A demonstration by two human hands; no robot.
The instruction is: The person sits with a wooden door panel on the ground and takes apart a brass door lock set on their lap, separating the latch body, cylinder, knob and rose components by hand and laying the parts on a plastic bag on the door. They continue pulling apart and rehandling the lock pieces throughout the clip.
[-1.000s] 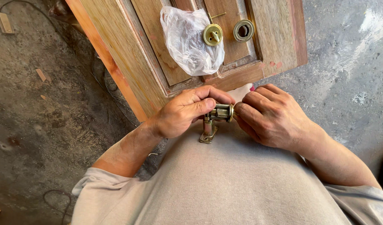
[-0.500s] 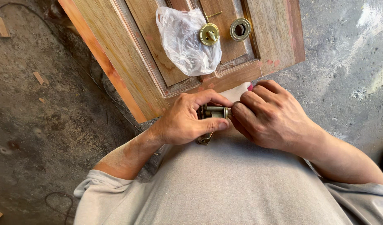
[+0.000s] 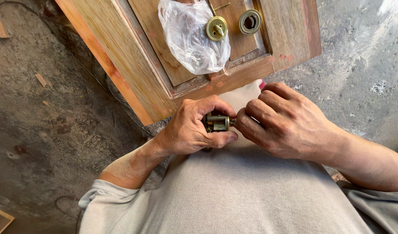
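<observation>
Brass-coloured cylindrical lock part [image 3: 218, 123], a short metal barrel, sits low in the middle of the scene, just above the person's grey shirt [image 3: 233, 195] and near the close edge of a wooden panelled door [image 3: 138, 56] that lies flat. The left hand [image 3: 192, 130] wraps it from the left: the fingers curl over the top and the thumb runs underneath, so the barrel is clamped between them with only its middle showing. The right hand [image 3: 285, 123] meets it from the right, knuckles up and fingers folded together, the fingertips pinched at the barrel's right end; what they pinch there is hidden behind the fingers. Both wrists bend inward, the forearms coming in from the lower left and lower right, and the two hands touch around the part.

Farther away, on the door's recessed panel, lies a crumpled clear plastic bag [image 3: 190, 37]. Just to its right, touching its edge, rests a round brass lock plate with a small turn knob [image 3: 216, 28], and beside that, a little apart, a dull brass ring-shaped collar [image 3: 250, 21]. A thin brass screw [image 3: 219, 7] lies at the far edge above them.

The door rests over a rough grey concrete floor [image 3: 43, 130], where small wood offcuts [image 3: 41, 79] lie scattered on the left.
</observation>
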